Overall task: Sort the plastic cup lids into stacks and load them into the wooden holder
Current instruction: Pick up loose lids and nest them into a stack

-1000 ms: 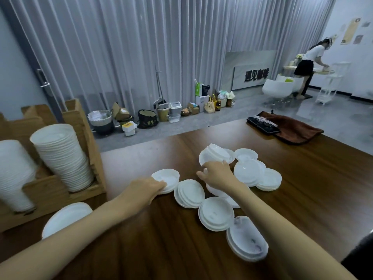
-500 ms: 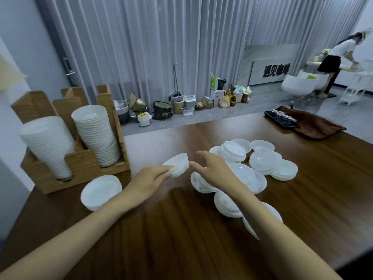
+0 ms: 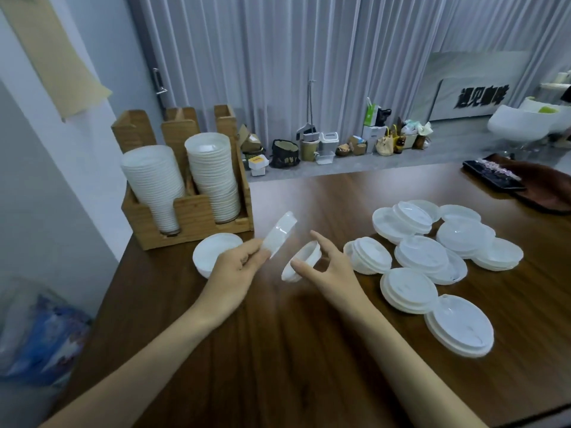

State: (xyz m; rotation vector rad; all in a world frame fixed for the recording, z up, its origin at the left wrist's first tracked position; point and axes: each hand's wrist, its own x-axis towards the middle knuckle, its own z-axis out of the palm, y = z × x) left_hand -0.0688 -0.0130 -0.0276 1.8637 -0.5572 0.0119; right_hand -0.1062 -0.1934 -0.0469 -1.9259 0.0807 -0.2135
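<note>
Head view: my left hand [image 3: 238, 268] pinches a tilted white plastic lid stack [image 3: 279, 234], now lifted to frame centre; my right hand [image 3: 329, 268] grips a second lid stack [image 3: 304, 257] beside it, probably merging before the light wooden holder [image 3: 197, 211], upper left.

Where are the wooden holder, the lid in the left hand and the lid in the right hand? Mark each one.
wooden holder [image 3: 197, 211], head view, on its front wall.
left-hand lid [image 3: 281, 231], head view, on its tilted face.
right-hand lid [image 3: 309, 253], head view, on its upper rim.
</note>
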